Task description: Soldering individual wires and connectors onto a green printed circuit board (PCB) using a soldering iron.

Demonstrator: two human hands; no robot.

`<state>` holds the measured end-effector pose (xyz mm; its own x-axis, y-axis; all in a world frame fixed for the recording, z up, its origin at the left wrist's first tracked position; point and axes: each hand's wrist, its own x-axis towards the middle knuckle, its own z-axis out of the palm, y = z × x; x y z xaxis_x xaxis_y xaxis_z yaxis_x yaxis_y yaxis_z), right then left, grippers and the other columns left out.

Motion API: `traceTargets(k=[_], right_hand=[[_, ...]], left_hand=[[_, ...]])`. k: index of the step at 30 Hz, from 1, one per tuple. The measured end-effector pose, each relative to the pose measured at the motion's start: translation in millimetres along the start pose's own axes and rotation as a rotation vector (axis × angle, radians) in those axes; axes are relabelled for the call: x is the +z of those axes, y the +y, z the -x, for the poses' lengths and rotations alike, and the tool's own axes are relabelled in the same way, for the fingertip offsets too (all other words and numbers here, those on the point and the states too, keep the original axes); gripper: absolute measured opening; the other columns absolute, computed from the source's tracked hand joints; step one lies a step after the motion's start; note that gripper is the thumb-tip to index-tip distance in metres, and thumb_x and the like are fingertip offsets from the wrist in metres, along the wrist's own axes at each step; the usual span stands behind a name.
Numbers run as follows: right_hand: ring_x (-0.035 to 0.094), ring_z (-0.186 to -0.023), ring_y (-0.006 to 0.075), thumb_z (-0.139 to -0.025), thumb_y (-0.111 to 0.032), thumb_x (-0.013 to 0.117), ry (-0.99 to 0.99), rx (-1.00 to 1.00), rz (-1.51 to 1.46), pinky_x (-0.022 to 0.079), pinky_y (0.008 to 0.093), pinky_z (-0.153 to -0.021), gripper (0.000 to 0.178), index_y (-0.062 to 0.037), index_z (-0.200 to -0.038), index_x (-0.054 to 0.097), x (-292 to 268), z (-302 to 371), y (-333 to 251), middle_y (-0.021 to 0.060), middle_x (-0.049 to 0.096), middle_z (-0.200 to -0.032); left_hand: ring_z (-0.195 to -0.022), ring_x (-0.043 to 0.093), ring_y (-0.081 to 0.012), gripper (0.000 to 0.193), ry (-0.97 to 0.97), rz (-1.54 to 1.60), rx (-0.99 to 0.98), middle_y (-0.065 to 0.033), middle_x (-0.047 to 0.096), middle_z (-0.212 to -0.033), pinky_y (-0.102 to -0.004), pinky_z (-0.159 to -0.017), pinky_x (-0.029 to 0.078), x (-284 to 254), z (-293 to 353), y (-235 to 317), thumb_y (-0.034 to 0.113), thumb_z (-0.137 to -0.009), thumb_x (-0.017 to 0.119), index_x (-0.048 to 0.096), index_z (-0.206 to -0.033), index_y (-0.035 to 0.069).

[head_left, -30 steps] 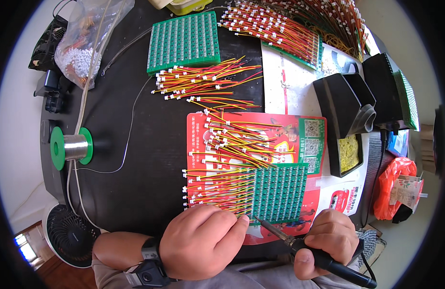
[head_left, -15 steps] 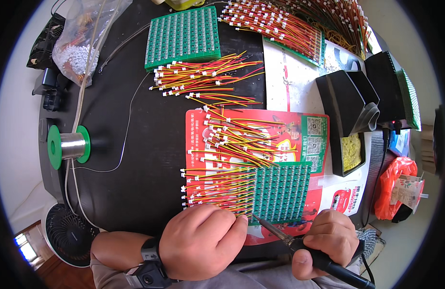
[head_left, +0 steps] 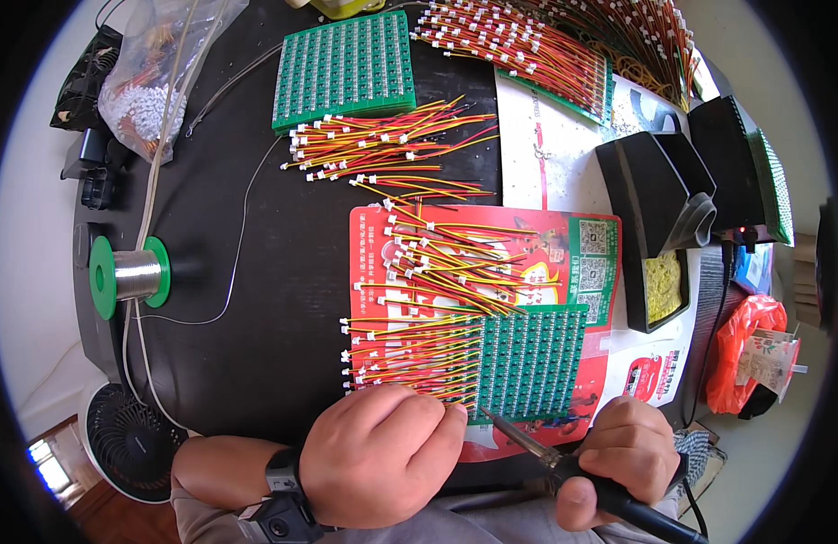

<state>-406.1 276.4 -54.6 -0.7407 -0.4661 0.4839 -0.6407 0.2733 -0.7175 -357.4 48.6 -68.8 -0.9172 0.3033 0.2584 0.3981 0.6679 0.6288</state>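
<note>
My right hand point(head_left: 629, 453) is wrapped round the black handle of a soldering iron point(head_left: 518, 437). Its tip is at the lower left corner of a green circuit board panel point(head_left: 532, 363). Beside that corner, my left hand point(head_left: 378, 458) is closed, its fingertips pinching at a wire by the panel's edge; the palm side is hidden. A row of red, yellow and black wires with white connectors point(head_left: 410, 349) runs leftward from the panel's left edge. More loose connector wires point(head_left: 455, 258) lie just beyond the panel on a red printed sheet point(head_left: 369, 227).
A green spool of solder wire point(head_left: 136, 274) stands on the left. Further back are stacked green panels point(head_left: 344, 68), a wire pile point(head_left: 382, 143) and a wired panel point(head_left: 527, 54). On the right stand a black holder with yellow sponge point(head_left: 662, 286) and a red plastic bag point(head_left: 745, 340).
The soldering iron's tip has shifted slightly right, away from my left fingertips, along with my right hand. My left hand stays in place.
</note>
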Motion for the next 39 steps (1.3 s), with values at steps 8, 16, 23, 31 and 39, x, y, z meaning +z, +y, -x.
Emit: traceTargets(k=[8,16,23,31,39], right_hand=[[0.047,-0.046,0.0160,-0.078,-0.022,0.073,-0.018,0.028,0.031,0.039,0.0299,-0.041,0.027,-0.0026,-0.082,0.055,-3.9,0.5,-3.2,0.0034,0.052,-0.059],[0.048,-0.046,0.0163,-0.076,-0.022,0.073,-0.035,0.009,0.031,0.039,0.0295,-0.041,0.026,-0.0026,-0.081,0.055,-1.7,0.6,-0.2,0.0038,0.053,-0.060],[0.048,-0.045,0.0162,-0.076,-0.020,0.072,-0.039,-0.003,0.026,0.038,0.0288,-0.040,0.025,-0.0020,-0.080,0.055,-0.6,-0.7,0.1,0.0038,0.053,-0.059],[0.048,-0.046,0.0160,-0.076,-0.021,0.073,-0.038,-0.002,0.021,0.038,0.0290,-0.041,0.026,-0.0026,-0.081,0.055,-1.7,-0.1,-0.8,0.0037,0.053,-0.059],[0.047,-0.046,0.0157,-0.076,-0.021,0.072,-0.037,0.012,0.015,0.038,0.0289,-0.040,0.025,-0.0027,-0.081,0.055,-3.2,-1.1,-1.5,0.0037,0.053,-0.058]], left_hand=[[-0.063,0.059,-0.0227,0.025,0.071,0.001,0.012,-0.0063,0.060,-0.074,-0.0323,-0.052,0.048,4.6,-0.1,3.1,-0.003,-0.063,0.073,0.072,-0.087,-0.003],[-0.083,0.061,-0.0232,0.018,-0.042,-0.072,0.008,-0.0065,0.061,-0.084,-0.0322,-0.066,0.056,-1.8,4.7,9.1,0.006,-0.073,0.071,0.070,-0.090,0.000],[-0.084,0.061,-0.0235,0.018,-0.031,-0.056,-0.009,-0.0070,0.061,-0.084,-0.0336,-0.068,0.057,-0.4,5.4,9.3,0.006,-0.073,0.071,0.070,-0.090,-0.001],[-0.083,0.061,-0.0233,0.018,-0.029,-0.062,-0.009,-0.0064,0.061,-0.084,-0.0332,-0.066,0.057,0.5,5.9,8.0,0.005,-0.074,0.071,0.071,-0.091,-0.001],[-0.081,0.060,-0.0228,0.018,-0.008,-0.080,0.004,-0.0059,0.060,-0.082,-0.0323,-0.063,0.055,1.6,4.6,7.7,0.005,-0.073,0.071,0.070,-0.090,0.000]])
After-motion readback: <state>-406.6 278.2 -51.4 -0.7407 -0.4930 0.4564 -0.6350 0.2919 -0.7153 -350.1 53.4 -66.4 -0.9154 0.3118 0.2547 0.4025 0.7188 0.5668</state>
